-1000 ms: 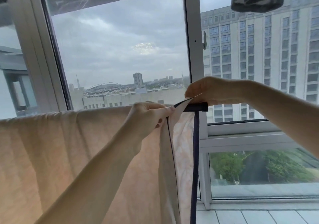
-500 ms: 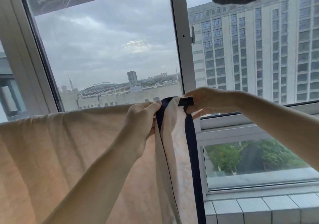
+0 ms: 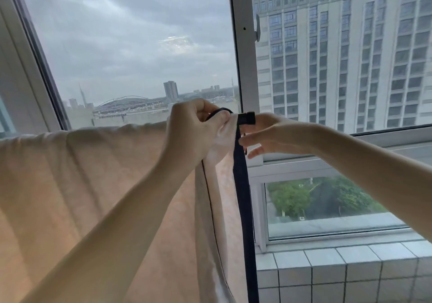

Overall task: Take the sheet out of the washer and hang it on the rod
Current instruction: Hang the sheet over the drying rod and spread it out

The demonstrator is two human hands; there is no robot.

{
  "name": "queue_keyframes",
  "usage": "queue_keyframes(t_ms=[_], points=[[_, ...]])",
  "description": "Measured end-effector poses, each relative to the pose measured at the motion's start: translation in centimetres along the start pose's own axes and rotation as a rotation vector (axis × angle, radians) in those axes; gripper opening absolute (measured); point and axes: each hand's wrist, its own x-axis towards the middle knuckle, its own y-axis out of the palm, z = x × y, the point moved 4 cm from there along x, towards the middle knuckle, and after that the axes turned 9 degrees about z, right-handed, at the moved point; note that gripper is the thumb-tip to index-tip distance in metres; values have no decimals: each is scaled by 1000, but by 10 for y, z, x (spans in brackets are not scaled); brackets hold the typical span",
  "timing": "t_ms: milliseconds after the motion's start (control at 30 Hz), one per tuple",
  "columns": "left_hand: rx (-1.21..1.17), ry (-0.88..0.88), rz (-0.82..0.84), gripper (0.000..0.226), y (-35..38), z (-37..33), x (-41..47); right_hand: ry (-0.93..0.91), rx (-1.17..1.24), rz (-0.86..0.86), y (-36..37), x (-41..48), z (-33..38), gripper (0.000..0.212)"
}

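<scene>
Mostly hidden rod point(image 3: 246, 118) under the draped peach sheet point(image 3: 93, 174), only its black end showing, left hand point(image 3: 191, 127) gripping the sheet's bunched top corner, right hand point(image 3: 278, 134) half-curled at that end, hold unclear, navy trim point(image 3: 243, 197) hanging down.

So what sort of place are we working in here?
Probably an enclosed apartment balcony used for drying laundry, high up: tall windows overlook a city skyline, a tiled ledge runs beneath, and the sheet hangs over a rod.

No legible txt, labels or nos. anywhere
</scene>
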Motion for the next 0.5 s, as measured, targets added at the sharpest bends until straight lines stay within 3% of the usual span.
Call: queue_keyframes(t_ms=[133,233,333,500], points=[[254,133,-43,8,-2,-9,2,-46,-129,-260,4,10,3,12],[465,222,-103,7,-12,-20,5,-73,-265,-527,-3,11,4,15],[577,303,-131,13,-15,-27,1,-121,-359,-541,4,8,5,15],[455,376,-118,19,3,-6,-42,-124,-463,-581,24,-11,-7,18]])
